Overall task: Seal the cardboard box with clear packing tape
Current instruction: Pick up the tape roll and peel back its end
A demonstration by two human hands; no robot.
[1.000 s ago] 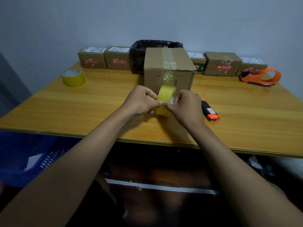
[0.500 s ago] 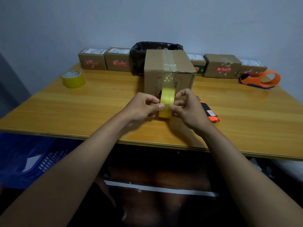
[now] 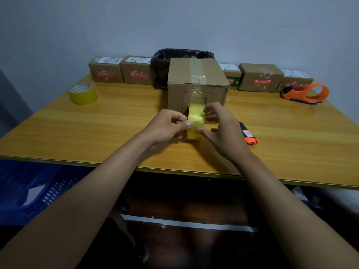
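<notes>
Tape comes first here: the yellowish tape roll (image 3: 195,122) stands on edge between both hands just in front of the cardboard box (image 3: 197,85), with a clear strip running from it up the box's front face onto the top seam. The left hand (image 3: 167,126) pinches the roll's left side with its thumb on the tread; the right hand (image 3: 219,125) curls round the right side. The roll looks light and stiff, best gripped by its flat sides, while the free film is thin, sticky and likely to wrinkle. The box looks light enough to slide on the smooth wooden table (image 3: 116,117). An orange-and-black cutter (image 3: 247,133) lies just beside the right hand; a spare tape roll (image 3: 83,93), an orange dispenser (image 3: 306,93), small parcels (image 3: 105,69) and a black bag (image 3: 165,63) sit well apart, obstructing nothing.
</notes>
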